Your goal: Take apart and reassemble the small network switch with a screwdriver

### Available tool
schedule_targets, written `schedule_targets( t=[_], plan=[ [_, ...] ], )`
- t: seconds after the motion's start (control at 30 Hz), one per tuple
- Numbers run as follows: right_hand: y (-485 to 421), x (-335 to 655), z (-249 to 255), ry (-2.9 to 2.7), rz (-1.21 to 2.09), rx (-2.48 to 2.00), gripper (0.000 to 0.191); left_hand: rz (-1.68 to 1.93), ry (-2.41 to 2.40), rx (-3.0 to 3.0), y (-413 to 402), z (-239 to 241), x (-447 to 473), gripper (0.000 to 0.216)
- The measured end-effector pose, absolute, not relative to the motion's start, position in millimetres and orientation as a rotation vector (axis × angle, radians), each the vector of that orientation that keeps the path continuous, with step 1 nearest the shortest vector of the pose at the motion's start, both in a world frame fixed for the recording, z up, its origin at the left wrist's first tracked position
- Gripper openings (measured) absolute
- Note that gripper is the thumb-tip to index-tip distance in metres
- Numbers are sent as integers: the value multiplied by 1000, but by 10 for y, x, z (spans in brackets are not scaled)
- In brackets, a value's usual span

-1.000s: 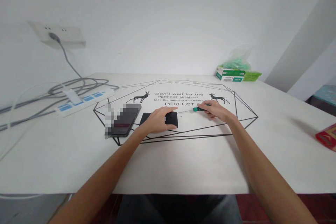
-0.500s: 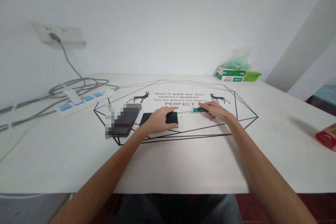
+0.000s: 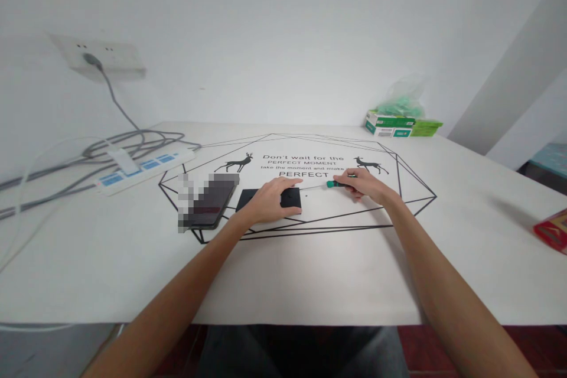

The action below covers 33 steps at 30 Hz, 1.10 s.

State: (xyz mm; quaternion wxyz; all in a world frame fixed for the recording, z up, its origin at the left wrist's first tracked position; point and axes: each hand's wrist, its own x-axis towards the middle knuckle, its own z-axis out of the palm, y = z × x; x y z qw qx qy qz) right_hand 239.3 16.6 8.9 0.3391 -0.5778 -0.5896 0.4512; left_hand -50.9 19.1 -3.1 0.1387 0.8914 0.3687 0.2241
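My left hand [image 3: 268, 199] lies across a flat black rectangular case [image 3: 290, 197] on the table, thumb at the near side and fingers over the far side. Its palm hides the middle of the case. In my right hand [image 3: 361, 183] is a screwdriver [image 3: 332, 184] with a green and black handle, lying nearly level. The thin shaft points left, and its tip is at the right edge of the case; I cannot tell whether it touches. A tiny dark speck [image 3: 306, 195] lies just right of the case. Left of the case is a dark phone [image 3: 217, 204], partly blurred out.
A white power strip [image 3: 146, 171] and coiled grey cables [image 3: 162, 137] lie on the left of the white table [image 3: 310, 271]. Small green and white boxes [image 3: 390, 123] with a plastic bag [image 3: 402, 103] stand at the back right. A red package [image 3: 553, 231] sits at the right edge.
The fingers of my right hand have shifted slightly on the screwdriver handle, covering more of its black part. My left hand and the case stay in place.
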Motion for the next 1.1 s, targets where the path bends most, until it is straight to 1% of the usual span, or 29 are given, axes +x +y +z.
schedule_targets(
  t=[0.23, 0.37, 0.47, 0.57, 0.77, 0.9, 1.0, 1.1],
  plan=[
    [150, 2375, 106, -1550, 1107, -1511, 51, 758, 1099, 2596, 185, 36, -520, 65],
    [157, 2362, 110, -1535, 1043, -1537, 53, 872, 1084, 2547, 189, 62, -508, 58],
    [175, 2365, 91, -1532, 1044, -1518, 54, 927, 1113, 2368, 191, 66, -475, 46],
    [181, 2377, 66, -1519, 1095, -1499, 56, 925, 1080, 2087, 210, 63, -454, 44],
    [174, 2424, 43, -1459, 1274, -1416, 46, 1029, 1024, 1772, 306, 30, -485, 37],
    [181, 2423, 43, -1501, 1190, -1469, 44, 1028, 1004, 1702, 348, 24, -496, 31],
    [186, 2410, 33, -1540, 1112, -1514, 48, 1017, 1019, 1693, 347, 38, -494, 27],
    [181, 2406, 29, -1541, 1119, -1504, 54, 1029, 1029, 1677, 341, 55, -494, 27]
  ],
)
